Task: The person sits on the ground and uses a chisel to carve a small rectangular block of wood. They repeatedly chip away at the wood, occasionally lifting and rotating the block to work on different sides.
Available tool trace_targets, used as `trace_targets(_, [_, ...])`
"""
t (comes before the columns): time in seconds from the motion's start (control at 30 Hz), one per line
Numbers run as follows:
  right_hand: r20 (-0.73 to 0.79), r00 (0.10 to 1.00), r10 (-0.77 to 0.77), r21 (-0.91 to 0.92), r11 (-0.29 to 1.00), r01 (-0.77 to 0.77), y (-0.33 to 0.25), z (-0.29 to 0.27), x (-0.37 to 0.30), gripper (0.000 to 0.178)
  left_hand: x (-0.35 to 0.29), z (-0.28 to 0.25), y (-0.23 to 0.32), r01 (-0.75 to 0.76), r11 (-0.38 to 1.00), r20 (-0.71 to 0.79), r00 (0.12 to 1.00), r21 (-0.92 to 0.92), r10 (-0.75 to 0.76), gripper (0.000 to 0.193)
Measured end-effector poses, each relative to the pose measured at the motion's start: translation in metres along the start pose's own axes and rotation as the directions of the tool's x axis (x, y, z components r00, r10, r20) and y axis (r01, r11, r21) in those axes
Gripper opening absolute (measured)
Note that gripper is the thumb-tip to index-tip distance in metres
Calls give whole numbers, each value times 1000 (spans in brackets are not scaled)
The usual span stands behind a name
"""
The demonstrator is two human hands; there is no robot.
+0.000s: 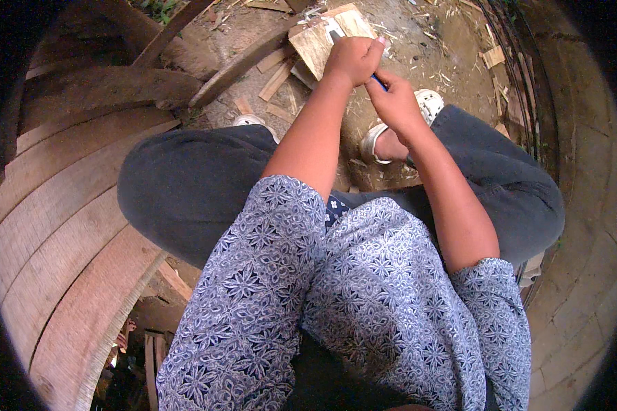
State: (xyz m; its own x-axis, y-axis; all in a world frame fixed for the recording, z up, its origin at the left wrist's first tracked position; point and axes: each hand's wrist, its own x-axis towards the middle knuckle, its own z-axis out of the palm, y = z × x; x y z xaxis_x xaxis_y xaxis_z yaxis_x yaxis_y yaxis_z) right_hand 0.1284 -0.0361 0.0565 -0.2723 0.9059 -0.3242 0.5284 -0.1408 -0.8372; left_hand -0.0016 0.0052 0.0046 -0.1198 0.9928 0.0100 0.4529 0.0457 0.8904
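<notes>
Out in front of me, my left hand (353, 60) is closed in a fist around a long, thin tool with a grey metal end and a blue handle (380, 83). The metal end (334, 35) shows beyond the fist, over a pale piece of wood (313, 49). Just behind it and to the right, my right hand (395, 104) grips the blue handle, its fingers curled out of sight. Most of the tool is covered by the hands, so its exact kind cannot be made out. Another light wood piece (355, 25) lies by the first.
Wood chips and slivers litter the dirt ground (435, 51). A curved plank (243, 65) and rough beams stand to the left, beside a slatted wooden seat (68, 240). Dark cables (521, 75) run along the right, near a block-patterned surface (583, 226). My bent knees flank the work.
</notes>
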Motion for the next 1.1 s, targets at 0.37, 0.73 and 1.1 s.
trace_targets(0.37, [-9, 1000, 13, -32, 999, -13, -16, 8, 14, 34, 16, -17, 0, 77, 997, 83, 993, 18, -79, 49])
trace_targets(0.73, [38, 997, 73, -31, 997, -72, -13, -8, -3, 38, -1, -3, 8, 52, 998, 10, 999, -20, -52, 48])
trace_targets(1.1, [49, 992, 119, -49, 992, -117, -21, -8, -5, 40, -3, 1, 6, 41, 989, -63, 997, -140, -50, 51])
